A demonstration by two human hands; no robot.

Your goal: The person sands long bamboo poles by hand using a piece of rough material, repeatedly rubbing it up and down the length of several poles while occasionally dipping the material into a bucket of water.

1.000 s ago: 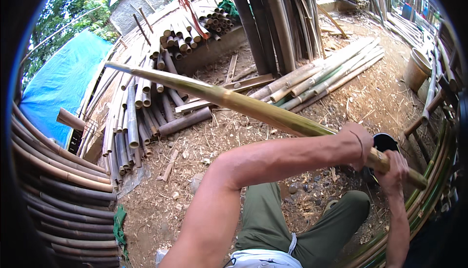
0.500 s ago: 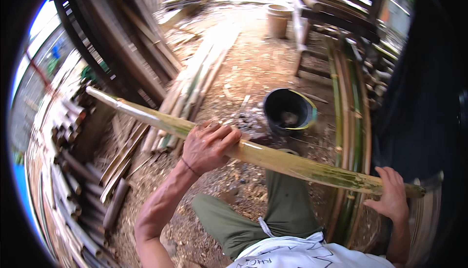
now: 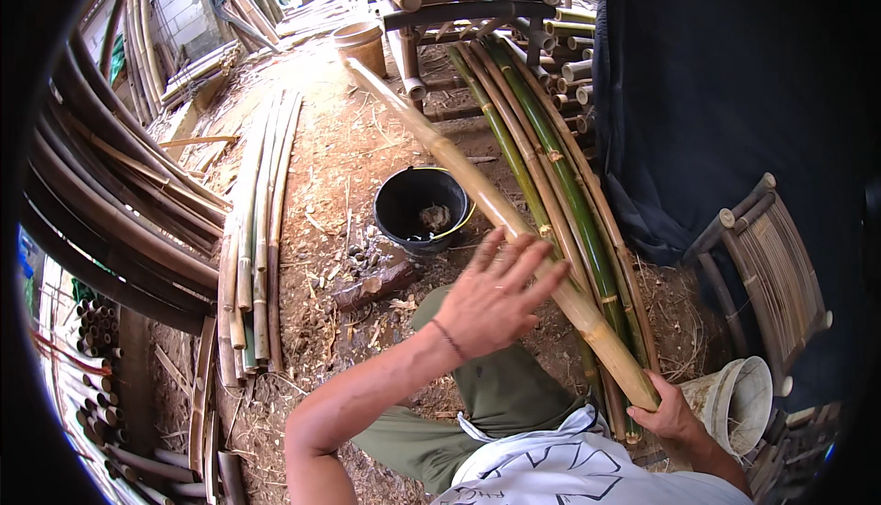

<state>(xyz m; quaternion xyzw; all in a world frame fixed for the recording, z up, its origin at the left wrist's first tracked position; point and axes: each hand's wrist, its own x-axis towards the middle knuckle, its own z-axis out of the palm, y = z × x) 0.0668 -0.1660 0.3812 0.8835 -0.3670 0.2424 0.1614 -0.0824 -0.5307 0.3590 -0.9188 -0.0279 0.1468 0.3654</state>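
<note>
A long, pale yellow bamboo pole slants across in front of me, its far end up by a brown bucket and its near end at my right side. Around that near end my right hand is closed, the thumb showing on its near side. My left hand, fingers spread, lies over the pole's middle; whether the palm presses on it I cannot tell. Beyond my left hand stands a black bucket with a pale wad in it.
Green and tan bamboo poles lie on the ground at right, and more poles at left. Dark curved bamboo leans farther left. A white bucket stands by my right arm, near a bamboo frame. A brown bucket stands far off.
The bamboo pole has swung from lying crosswise to pointing away from me. My right hand has gone from open beside it to gripping its end; my left hand has loosened and spread its fingers.
</note>
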